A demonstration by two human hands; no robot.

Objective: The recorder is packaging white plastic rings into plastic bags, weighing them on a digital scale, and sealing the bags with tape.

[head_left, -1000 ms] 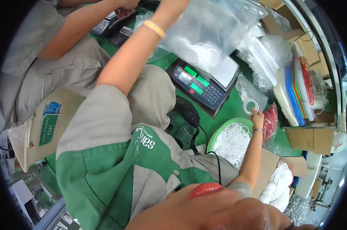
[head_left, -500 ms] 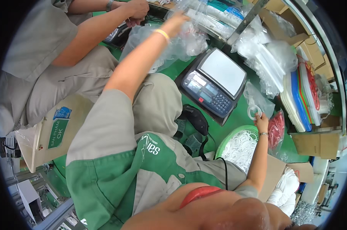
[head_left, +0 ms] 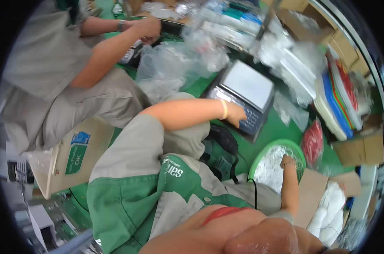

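My left hand (head_left: 235,114), a yellow band at its wrist, is over the keypad of a digital weighing scale (head_left: 247,86) with a white pan. Blur smears its fingers, so I cannot tell whether they press a key. Further right, my right hand (head_left: 288,161), wearing a metal bracelet, reaches down into a round green basket (head_left: 303,154). Many thin white rings (head_left: 270,171) fill that basket. The right fingertips are hidden among the rings, and whether they grip any does not show.
Clear plastic bags (head_left: 168,63) lie beyond my knee. A bag of red pieces (head_left: 312,144) lies right of the basket, near a cardboard box (head_left: 312,194). Stacked coloured sheets (head_left: 334,103) stand at the right. A co-worker's hands (head_left: 147,29) are at the upper left.
My left hand has come back from the far bags to the scale's keypad. My right hand, which held a white ring beside the scale, has dropped into the basket; no ring shows in it now.
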